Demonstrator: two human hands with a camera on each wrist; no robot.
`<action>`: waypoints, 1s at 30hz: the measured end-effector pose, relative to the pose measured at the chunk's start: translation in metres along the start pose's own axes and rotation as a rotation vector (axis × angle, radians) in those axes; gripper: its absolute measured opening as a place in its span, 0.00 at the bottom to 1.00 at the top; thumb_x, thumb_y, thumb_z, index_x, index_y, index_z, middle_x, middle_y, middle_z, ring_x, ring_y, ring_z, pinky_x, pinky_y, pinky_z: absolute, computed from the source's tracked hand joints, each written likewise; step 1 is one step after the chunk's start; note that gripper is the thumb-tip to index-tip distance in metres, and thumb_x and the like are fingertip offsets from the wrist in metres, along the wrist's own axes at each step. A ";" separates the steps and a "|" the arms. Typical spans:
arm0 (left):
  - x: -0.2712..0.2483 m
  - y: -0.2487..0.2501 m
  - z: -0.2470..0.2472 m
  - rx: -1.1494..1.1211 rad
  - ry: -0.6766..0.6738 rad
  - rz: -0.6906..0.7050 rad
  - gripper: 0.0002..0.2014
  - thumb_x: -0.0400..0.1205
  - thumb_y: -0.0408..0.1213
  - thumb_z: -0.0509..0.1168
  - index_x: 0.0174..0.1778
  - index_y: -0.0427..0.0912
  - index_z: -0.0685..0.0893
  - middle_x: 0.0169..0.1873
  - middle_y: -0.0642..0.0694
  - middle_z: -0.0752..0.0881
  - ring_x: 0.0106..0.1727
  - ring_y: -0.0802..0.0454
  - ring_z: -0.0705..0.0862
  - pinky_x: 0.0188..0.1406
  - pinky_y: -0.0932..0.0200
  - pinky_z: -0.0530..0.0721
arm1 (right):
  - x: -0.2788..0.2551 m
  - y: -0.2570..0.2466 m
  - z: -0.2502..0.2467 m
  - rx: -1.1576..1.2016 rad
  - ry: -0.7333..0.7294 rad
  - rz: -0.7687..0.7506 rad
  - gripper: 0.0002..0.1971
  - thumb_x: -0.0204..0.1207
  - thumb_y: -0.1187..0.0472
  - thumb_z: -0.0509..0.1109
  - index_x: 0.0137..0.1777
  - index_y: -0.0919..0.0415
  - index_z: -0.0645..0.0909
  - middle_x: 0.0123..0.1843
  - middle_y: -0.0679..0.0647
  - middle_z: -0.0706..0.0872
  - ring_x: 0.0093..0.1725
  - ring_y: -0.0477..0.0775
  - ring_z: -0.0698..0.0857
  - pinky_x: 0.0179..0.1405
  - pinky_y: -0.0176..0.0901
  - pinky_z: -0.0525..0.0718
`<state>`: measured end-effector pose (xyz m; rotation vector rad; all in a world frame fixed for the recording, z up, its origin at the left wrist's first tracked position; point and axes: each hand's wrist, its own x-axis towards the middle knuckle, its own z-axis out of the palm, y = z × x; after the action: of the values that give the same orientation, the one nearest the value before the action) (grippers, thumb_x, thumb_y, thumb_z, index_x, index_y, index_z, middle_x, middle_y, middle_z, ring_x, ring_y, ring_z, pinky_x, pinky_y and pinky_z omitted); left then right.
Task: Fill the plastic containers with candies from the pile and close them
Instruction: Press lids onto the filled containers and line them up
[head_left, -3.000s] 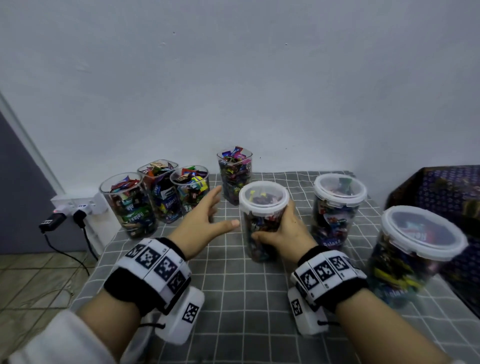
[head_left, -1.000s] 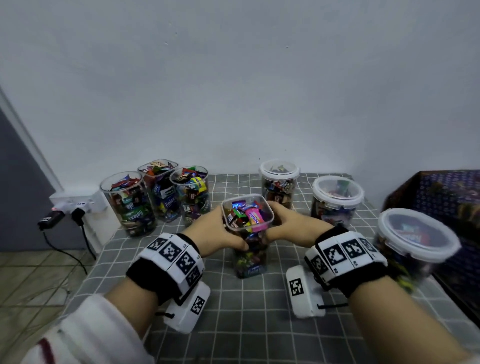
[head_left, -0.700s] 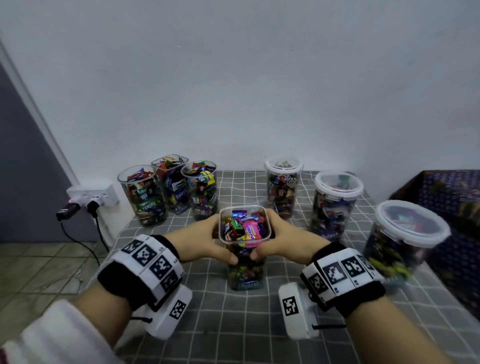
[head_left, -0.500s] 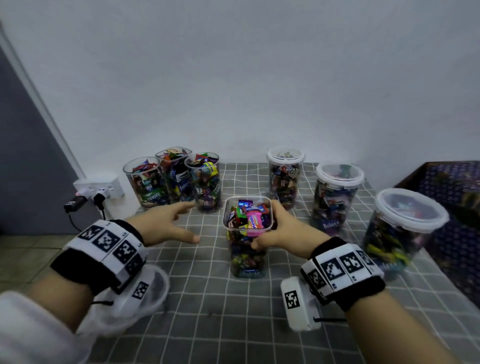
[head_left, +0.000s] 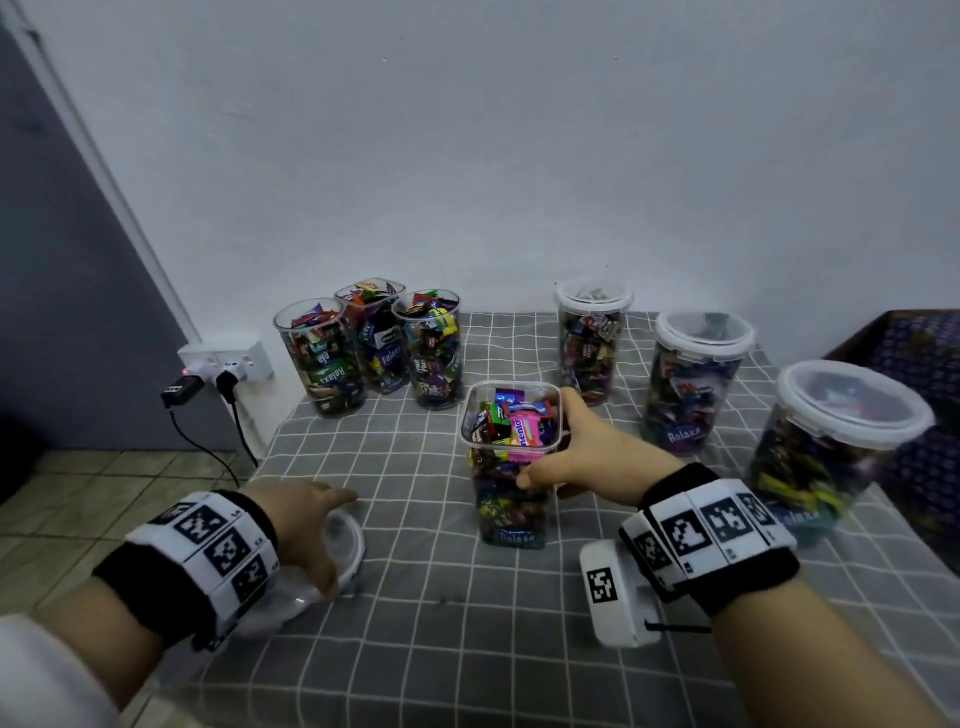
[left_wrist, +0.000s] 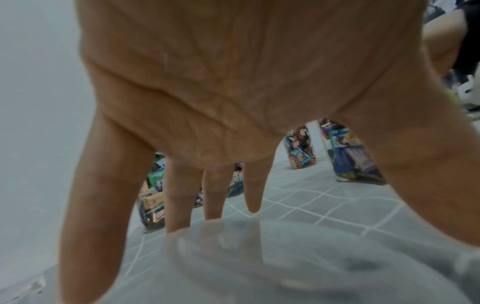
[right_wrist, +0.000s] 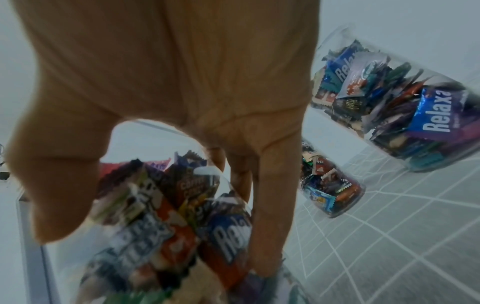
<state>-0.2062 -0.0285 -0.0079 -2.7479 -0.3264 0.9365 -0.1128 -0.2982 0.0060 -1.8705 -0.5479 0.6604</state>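
A clear square container (head_left: 511, 467), lidless and filled with wrapped candies, stands in the middle of the grey checked cloth. My right hand (head_left: 545, 439) grips its upper right side, thumb in front and fingers behind; in the right wrist view the fingers (right_wrist: 270, 216) wrap round the container (right_wrist: 145, 236). My left hand (head_left: 332, 540) is at the table's left edge, fingers spread over a clear lid (head_left: 349, 530) lying flat there. In the left wrist view the straight fingers (left_wrist: 179, 195) reach down to the lid (left_wrist: 259, 257). Whether they touch it is unclear.
Three lidless candy-filled containers (head_left: 374, 343) stand at the back left. Three lidded ones (head_left: 592, 343) (head_left: 696, 379) (head_left: 831, 447) line the right side. A dark box (head_left: 919, 364) sits past the right edge. A power strip (head_left: 228, 361) hangs on the wall left of the table.
My left hand has let go of the square container and swung left and down to the lid at the table edge. My right hand has kept its hold on the container.
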 end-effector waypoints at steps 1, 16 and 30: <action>-0.001 0.003 0.001 0.019 0.000 0.008 0.50 0.67 0.58 0.74 0.81 0.60 0.51 0.79 0.56 0.61 0.76 0.50 0.67 0.67 0.52 0.74 | 0.000 0.000 0.000 0.004 -0.002 0.000 0.31 0.68 0.67 0.77 0.65 0.50 0.64 0.52 0.49 0.83 0.48 0.48 0.84 0.41 0.41 0.85; -0.011 0.005 -0.015 -0.096 0.196 0.070 0.47 0.68 0.60 0.70 0.81 0.59 0.54 0.78 0.54 0.65 0.72 0.51 0.73 0.65 0.54 0.77 | -0.004 -0.002 0.002 0.010 0.018 0.002 0.31 0.69 0.68 0.76 0.66 0.51 0.64 0.52 0.50 0.83 0.47 0.47 0.83 0.36 0.36 0.83; -0.027 0.009 0.008 -0.579 0.181 0.270 0.53 0.61 0.74 0.66 0.81 0.61 0.53 0.79 0.52 0.66 0.76 0.52 0.69 0.70 0.59 0.67 | 0.000 0.002 0.015 0.070 0.106 -0.071 0.30 0.69 0.75 0.74 0.64 0.56 0.65 0.48 0.48 0.82 0.39 0.37 0.84 0.27 0.25 0.79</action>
<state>-0.2308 -0.0432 -0.0007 -3.4502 -0.2224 0.7241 -0.1229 -0.2890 -0.0009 -1.8010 -0.5142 0.5240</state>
